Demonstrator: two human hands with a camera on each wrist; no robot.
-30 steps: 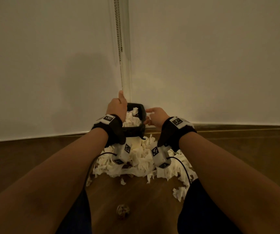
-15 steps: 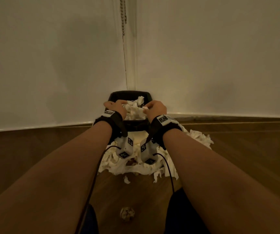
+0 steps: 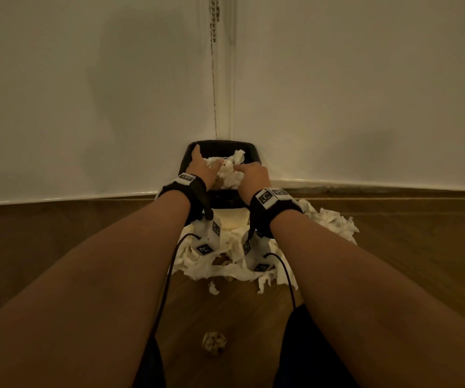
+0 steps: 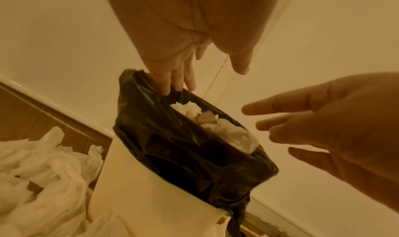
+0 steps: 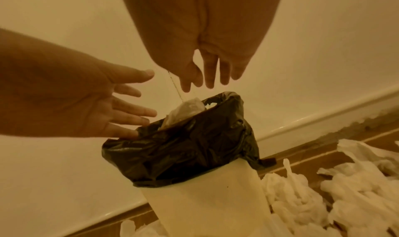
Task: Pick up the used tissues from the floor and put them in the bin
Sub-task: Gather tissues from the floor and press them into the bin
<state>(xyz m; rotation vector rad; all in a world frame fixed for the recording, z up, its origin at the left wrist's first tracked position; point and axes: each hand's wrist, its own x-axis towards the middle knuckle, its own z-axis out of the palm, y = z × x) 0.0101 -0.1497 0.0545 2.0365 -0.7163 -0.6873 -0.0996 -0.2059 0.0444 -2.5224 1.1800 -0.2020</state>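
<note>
Tissues heaped in the lined bin, both hands spread above it.

Crumpled tissues fill the cream bin, lined with a black bag, in the far corner. The left hand has straight fingers touching the bag's left rim; the right hand hovers over the right side, fingers apart, holding nothing. More tissues lie on the wooden floor around the bin, and a crumpled ball lies nearer.

Dim, warm yellowish light fills the corner, soft shadows smudging the walls, while both wrist views look hazy, slightly blurred and stretched toward their edges.
</note>
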